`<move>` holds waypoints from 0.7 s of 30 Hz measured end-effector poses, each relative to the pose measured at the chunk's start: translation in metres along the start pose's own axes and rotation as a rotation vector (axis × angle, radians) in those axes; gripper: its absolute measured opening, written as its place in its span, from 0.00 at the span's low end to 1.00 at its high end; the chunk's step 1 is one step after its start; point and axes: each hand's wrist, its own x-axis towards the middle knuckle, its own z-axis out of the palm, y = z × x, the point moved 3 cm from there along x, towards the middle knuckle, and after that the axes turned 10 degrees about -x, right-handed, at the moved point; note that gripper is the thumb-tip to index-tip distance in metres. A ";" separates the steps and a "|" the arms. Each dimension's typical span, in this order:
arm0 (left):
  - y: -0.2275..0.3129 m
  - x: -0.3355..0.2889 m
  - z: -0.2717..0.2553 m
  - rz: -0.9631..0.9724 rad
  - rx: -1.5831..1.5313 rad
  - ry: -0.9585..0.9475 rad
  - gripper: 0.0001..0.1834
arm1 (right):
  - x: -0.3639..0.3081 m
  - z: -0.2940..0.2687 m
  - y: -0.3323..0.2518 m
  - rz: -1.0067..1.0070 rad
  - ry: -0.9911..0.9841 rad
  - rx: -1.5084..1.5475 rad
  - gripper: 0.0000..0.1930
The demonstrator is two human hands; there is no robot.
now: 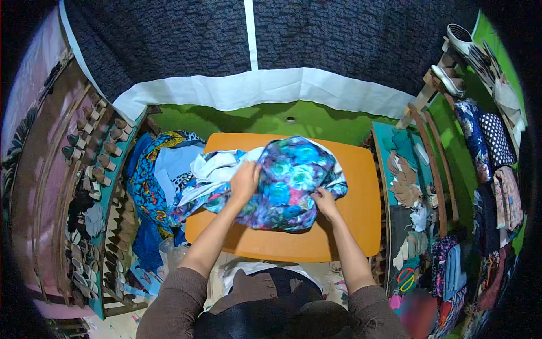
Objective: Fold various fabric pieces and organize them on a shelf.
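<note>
A piece of floral fabric (293, 169) in blue, purple and pink lies bunched over the orange table (358, 220). Its pale underside shows in folds toward the left, and its left end trails past the table's edge. My left hand (245, 182) is closed on the fabric near the middle, where the white folds meet the printed part. At the fabric's lower right edge, my right hand (325, 203) pinches the cloth between thumb and fingers. The fingertips of both hands are partly hidden.
Left of the table is a heap of patterned cloth (148, 183). Beyond it stands a rack of shoes (101, 161). On the right, a teal shelf (384, 138) holds fabric scraps and green-and-red-handled scissors (405, 279). Folded clothes (497, 138) hang farther right; a dark curtain (339, 45) covers the back.
</note>
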 end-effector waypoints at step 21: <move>0.011 -0.063 0.023 -0.173 0.003 -1.454 0.36 | -0.030 -0.071 0.021 -0.143 -0.588 -0.489 0.13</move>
